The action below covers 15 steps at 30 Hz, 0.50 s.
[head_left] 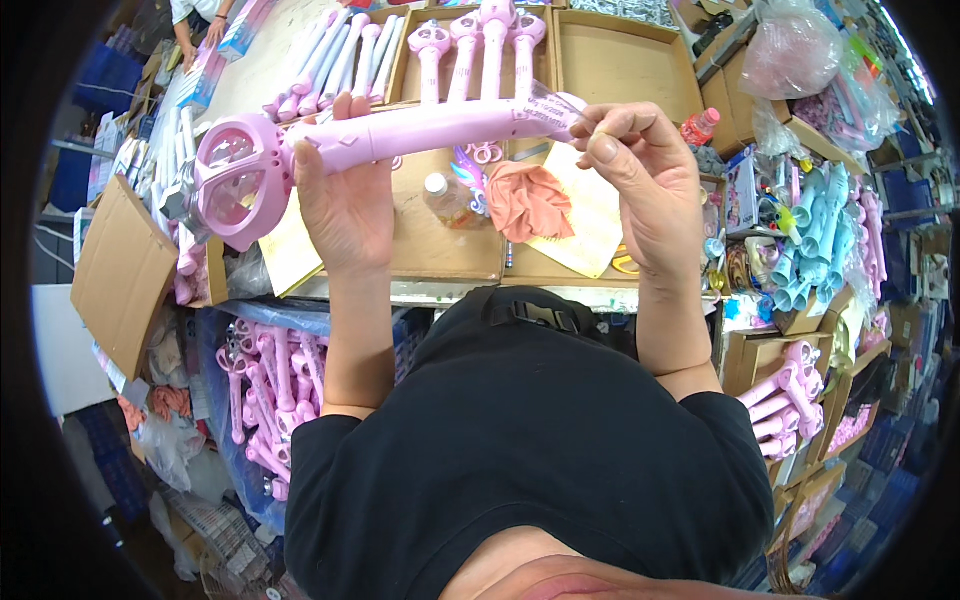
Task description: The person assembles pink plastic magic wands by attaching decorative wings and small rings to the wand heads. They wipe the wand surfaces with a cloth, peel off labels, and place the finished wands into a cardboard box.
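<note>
My left hand (345,215) is wrapped round the handle of a pink toy wand (425,132), close to its round head with clear windows. The wand lies nearly level above the table, its head to the left. At the handle's right end, my right hand (655,190) pinches a clear printed label (556,106) between thumb and fingertips. The label overlaps the handle's tip; how much of it sticks there I cannot tell. Below the wand are a crumpled orange cloth (530,200), yellow paper (590,235) and a clear bottle with a white cap (450,203).
Several pink wands (463,55) stand in a cardboard tray at the back, beside a pile of pale tubes (345,60). More wands fill a blue-lined bin (275,400) at lower left and a carton (785,405) at right. Light-blue parts (820,235) lie far right. Another person's hand (216,32) shows at upper left.
</note>
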Available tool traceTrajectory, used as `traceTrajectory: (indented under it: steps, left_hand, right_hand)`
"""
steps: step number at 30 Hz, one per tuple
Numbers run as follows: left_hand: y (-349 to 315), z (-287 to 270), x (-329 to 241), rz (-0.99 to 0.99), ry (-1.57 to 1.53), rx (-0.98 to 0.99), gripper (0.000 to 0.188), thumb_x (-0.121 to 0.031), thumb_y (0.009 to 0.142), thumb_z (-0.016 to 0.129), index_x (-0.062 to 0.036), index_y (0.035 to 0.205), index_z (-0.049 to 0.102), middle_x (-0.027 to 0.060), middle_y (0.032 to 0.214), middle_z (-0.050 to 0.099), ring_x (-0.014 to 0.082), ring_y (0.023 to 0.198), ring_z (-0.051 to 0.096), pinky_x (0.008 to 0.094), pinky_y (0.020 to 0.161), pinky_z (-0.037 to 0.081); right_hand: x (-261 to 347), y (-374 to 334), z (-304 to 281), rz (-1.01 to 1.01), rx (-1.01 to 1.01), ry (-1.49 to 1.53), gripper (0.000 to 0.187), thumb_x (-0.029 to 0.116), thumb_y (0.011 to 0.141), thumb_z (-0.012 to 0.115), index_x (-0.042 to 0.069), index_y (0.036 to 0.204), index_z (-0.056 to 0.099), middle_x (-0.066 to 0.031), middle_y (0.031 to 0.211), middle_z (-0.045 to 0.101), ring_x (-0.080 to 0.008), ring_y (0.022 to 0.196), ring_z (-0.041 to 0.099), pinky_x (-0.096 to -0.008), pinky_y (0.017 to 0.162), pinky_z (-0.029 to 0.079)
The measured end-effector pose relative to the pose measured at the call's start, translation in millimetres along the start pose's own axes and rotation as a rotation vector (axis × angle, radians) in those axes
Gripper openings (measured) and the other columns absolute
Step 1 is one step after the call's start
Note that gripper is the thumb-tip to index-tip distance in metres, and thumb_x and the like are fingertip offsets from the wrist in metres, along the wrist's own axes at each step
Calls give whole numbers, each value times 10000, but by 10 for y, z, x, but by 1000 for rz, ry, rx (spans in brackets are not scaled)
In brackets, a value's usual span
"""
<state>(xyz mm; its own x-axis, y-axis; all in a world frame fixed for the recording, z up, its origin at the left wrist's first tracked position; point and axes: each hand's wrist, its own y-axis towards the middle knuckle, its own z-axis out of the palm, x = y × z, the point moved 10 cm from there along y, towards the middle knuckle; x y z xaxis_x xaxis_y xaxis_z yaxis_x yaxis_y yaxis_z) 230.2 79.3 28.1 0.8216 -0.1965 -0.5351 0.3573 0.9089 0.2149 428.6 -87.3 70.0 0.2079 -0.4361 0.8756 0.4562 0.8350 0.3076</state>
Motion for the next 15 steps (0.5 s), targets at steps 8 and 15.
traceTrajectory:
  steps: [8, 15]
  left_hand:
    - [14, -72, -8, 2, 21, -51, 398, -295, 861, 688, -126, 1173, 508, 146, 1251, 549, 265, 1223, 499, 488, 1069, 368]
    - [33, -91, 6, -9, 18, -52, 375, -298, 865, 683, -112, 1152, 531, 151, 1255, 555, 264, 1221, 502, 501, 1071, 357]
  right_hand:
    - [19, 35, -38, -88, -76, -34, 207, 19, 838, 687, 44, 994, 554, -70, 921, 623, -105, 826, 585, -222, 733, 488]
    - [76, 18, -31, -41, -106, -20, 383, 9, 823, 696, -16, 1141, 484, -76, 880, 633, -98, 809, 598, -232, 721, 494]
